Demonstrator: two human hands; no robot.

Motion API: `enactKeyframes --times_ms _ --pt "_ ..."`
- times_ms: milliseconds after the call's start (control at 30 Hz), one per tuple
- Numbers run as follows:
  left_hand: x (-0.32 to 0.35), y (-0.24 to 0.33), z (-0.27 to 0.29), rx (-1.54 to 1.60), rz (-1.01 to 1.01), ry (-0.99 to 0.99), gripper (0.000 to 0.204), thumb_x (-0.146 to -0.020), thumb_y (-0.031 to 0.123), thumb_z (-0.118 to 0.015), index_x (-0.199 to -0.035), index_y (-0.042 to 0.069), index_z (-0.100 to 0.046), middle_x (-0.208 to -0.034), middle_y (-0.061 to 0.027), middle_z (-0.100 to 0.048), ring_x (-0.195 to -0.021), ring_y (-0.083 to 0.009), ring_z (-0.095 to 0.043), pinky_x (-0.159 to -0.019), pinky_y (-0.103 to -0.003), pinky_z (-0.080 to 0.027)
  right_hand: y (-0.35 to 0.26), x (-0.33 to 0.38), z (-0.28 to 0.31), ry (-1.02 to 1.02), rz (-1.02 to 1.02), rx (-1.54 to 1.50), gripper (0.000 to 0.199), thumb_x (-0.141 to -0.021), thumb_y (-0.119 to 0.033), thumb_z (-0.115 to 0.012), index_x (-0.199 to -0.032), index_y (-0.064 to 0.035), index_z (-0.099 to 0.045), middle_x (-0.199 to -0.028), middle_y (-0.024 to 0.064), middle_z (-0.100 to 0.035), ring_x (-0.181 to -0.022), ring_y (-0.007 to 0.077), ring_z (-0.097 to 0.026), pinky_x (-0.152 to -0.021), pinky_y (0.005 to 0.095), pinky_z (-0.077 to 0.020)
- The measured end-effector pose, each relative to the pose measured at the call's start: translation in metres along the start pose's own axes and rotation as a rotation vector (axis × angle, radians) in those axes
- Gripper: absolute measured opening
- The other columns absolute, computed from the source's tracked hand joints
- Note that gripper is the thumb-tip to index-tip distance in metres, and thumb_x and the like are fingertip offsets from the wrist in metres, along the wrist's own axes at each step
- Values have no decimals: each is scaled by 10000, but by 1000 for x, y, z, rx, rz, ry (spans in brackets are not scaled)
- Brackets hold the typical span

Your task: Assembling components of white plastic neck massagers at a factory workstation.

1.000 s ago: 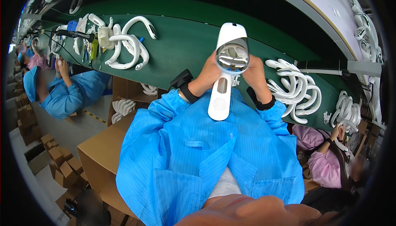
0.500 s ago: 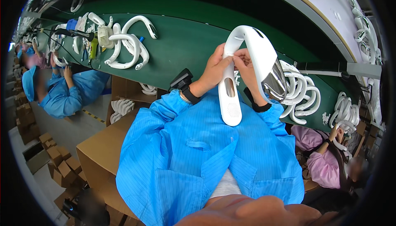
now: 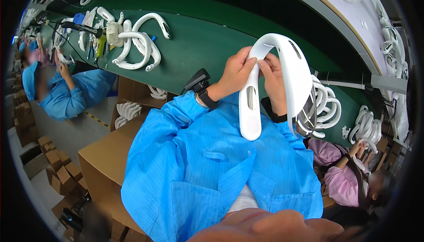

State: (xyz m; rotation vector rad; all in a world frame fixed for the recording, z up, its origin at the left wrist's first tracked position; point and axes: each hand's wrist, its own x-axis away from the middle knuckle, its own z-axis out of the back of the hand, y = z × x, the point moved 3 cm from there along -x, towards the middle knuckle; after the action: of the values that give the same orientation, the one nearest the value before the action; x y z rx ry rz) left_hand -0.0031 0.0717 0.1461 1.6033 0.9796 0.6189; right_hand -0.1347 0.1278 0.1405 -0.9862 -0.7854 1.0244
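A white, curved neck fan (image 3: 299, 72) is held up in front of my chest. One arm, with a dark slot and a patch of small holes at its rounded end, hangs toward me; the other arm, with a shiny transparent part at its end, curves down on the right. My left hand (image 3: 236, 72) is closed on the slotted arm near the bend. Beside it, my right hand (image 3: 274, 78) pinches the inner side of the same arm, thumb near the left thumb. Any small part between the fingertips is hidden.
The green bench (image 3: 194, 43) runs across. At its left lie several white curved fans (image 3: 141, 43), a beige small fan (image 3: 113, 33) and a green-handled tool (image 3: 101, 45). More white tubes (image 3: 329, 105) are stacked at right. Co-workers sit both sides; a cardboard box (image 3: 104, 153) stands left.
The neck fan has shifted a little to the right and turned slightly, its slotted arm now narrower to view. Both hands have moved along with it and still hold it.
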Motion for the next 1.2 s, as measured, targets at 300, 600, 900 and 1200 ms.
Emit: enactKeyframes --times_ms 300,600,900,1200 --pt "-12 -22 -18 343 186 -40 311 -925 111 -435 -1212 -9 -441 -951 -87 -588 -759 -140 -601 -669 -277 -521 -13 -2 3 107 -18 -265 306 -889 -167 -544 -1139 10 -543 -936 76 -626 -792 130 -589 -650 262 -488" --pt "-13 -31 -82 458 597 -254 343 -836 190 -640 -1085 -27 -549 -1041 -153 -605 -958 -175 -599 -773 -302 -512 69 89 31 -98 -284 -841 385 -916 -351 -492 -1152 -49 -530 -932 28 -606 -764 94 -589 -585 246 -494" --pt "-25 -86 -243 -8 198 -596 602 -838 231 -633 -1310 -14 -353 -1150 -159 -557 -1044 -212 -552 -836 -311 -472 67 179 187 611 -302 -1037 191 -805 -139 -574 -903 24 -567 -733 85 -615 -642 176 -631 -586 294 -536" --pt "-11 -145 -92 -310 631 -322 382 -876 228 -571 -1170 -4 -502 -1004 -105 -625 -847 -177 -616 -711 -293 -511 315 261 485 1280 -566 -244 311 -772 -282 -649 -650 -9 -565 -524 66 -550 -377 129 -496 -328 253 -346"
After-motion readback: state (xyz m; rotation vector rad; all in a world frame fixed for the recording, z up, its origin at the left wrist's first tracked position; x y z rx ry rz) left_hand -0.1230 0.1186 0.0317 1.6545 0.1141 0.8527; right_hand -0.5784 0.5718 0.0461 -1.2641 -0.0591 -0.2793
